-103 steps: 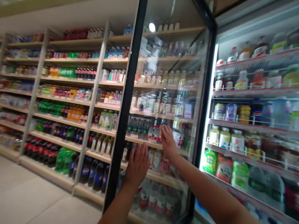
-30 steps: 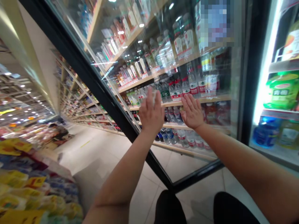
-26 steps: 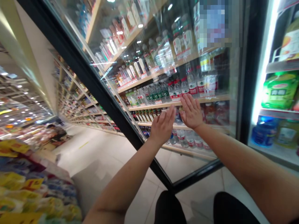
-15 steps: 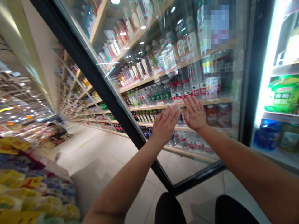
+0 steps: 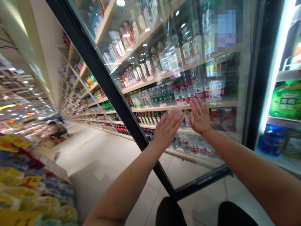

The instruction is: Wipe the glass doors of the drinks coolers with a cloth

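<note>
In front of me a black-framed glass door (image 5: 213, 117) stands swung out from a lit drinks cooler. My left hand (image 5: 167, 127) is held up before the pane, fingers stretched out and holding nothing. Close to its right, my right hand (image 5: 199, 116) is also flat, with its fingers extended and nothing in it. I cannot tell whether either palm touches the glass. Through the pane, shelves of water bottles (image 5: 183, 91) with red caps and labels show behind my fingertips.
Cooler shelves at the right hold a green drink bottle (image 5: 285, 99) and a blue jug (image 5: 272, 141). Yellow packages (image 5: 35, 205) are piled at the lower left. A person (image 5: 57, 131) crouches farther down the tiled aisle (image 5: 94, 153).
The view has shifted slightly, so the door and shelves sit a little farther right and lower. Both hands keep nearly the same flat pose before the glass.
</note>
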### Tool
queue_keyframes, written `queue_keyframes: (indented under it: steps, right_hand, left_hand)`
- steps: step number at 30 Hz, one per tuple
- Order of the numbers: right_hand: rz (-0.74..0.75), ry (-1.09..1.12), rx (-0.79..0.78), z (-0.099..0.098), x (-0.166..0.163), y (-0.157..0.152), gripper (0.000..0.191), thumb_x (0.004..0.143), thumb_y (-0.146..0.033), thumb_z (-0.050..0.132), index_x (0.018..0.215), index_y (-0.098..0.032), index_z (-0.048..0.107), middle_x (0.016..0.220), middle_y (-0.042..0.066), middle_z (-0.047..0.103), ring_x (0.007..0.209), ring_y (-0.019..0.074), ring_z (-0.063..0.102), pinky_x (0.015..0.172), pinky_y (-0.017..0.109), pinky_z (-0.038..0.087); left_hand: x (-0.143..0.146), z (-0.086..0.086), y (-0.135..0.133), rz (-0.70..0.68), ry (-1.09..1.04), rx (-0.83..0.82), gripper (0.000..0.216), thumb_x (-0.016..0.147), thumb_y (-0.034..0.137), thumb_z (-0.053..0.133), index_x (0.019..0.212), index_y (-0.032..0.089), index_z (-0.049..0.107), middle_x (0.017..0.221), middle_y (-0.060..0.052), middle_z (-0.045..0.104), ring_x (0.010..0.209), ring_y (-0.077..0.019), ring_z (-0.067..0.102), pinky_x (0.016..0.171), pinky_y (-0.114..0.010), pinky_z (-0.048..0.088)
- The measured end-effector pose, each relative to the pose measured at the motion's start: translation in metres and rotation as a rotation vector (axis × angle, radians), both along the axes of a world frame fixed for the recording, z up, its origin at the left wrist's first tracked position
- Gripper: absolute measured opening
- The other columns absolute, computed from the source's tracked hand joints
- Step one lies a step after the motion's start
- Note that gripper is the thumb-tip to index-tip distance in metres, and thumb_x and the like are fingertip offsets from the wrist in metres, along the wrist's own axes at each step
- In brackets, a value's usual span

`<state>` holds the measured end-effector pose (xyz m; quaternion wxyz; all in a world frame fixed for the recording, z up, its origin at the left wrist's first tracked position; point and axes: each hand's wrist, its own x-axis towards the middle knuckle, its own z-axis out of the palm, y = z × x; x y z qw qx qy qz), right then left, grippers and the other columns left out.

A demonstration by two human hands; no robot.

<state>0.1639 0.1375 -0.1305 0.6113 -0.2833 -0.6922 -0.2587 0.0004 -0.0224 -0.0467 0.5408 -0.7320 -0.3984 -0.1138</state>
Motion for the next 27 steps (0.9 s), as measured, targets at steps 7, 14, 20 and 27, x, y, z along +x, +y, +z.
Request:
queue_keyframes:
  steps: [7, 14, 20, 27]
  right_hand:
    - [0.025, 0.01, 0.001, 0.001, 0.001, 0.0, 0.063, 0.101, -0.032, 0.037, 0.161, -0.015, 0.028, 0.161, 0.015, 0.042, 0.156, 0.0251, 0.028, 0.126, 0.047, 0.02]
    - [0.042, 0.002, -0.064, 0.0, 0.0, -0.001, 0.064, 0.101, -0.034, 0.037, 0.162, -0.016, 0.027, 0.163, 0.014, 0.04, 0.156, 0.0248, 0.026, 0.127, 0.048, 0.017]
    - [0.014, 0.008, -0.02, 0.0, 0.001, -0.001, 0.062, 0.102, -0.034, 0.036, 0.161, -0.014, 0.029, 0.161, 0.015, 0.043, 0.155, 0.0255, 0.03, 0.126, 0.047, 0.02]
    - [0.032, 0.023, 0.002, 0.001, 0.001, 0.0, 0.062, 0.102, -0.034, 0.036, 0.161, -0.016, 0.028, 0.16, 0.014, 0.044, 0.154, 0.0257, 0.032, 0.126, 0.048, 0.023]
  left_hand:
    - [0.001, 0.017, 0.004, 0.074, -0.286, 0.328, 0.058, 0.099, 0.009, 0.04, 0.156, 0.016, 0.038, 0.155, -0.01, 0.05, 0.149, -0.0246, 0.038, 0.121, -0.043, 0.033]
    - [-0.003, 0.013, 0.003, 0.057, -0.062, 0.14, 0.053, 0.1, 0.013, 0.043, 0.153, 0.021, 0.044, 0.158, -0.006, 0.047, 0.144, -0.0225, 0.045, 0.115, -0.039, 0.04]
    - [-0.003, 0.015, 0.008, 0.05, -0.291, 0.315, 0.06, 0.097, 0.014, 0.046, 0.157, 0.02, 0.038, 0.158, -0.01, 0.046, 0.149, -0.0269, 0.038, 0.118, -0.047, 0.035]
    - [-0.001, -0.006, 0.009, 0.018, -0.167, 0.16, 0.056, 0.1, 0.015, 0.042, 0.155, 0.019, 0.039, 0.159, -0.007, 0.045, 0.147, -0.0206, 0.041, 0.118, -0.038, 0.033]
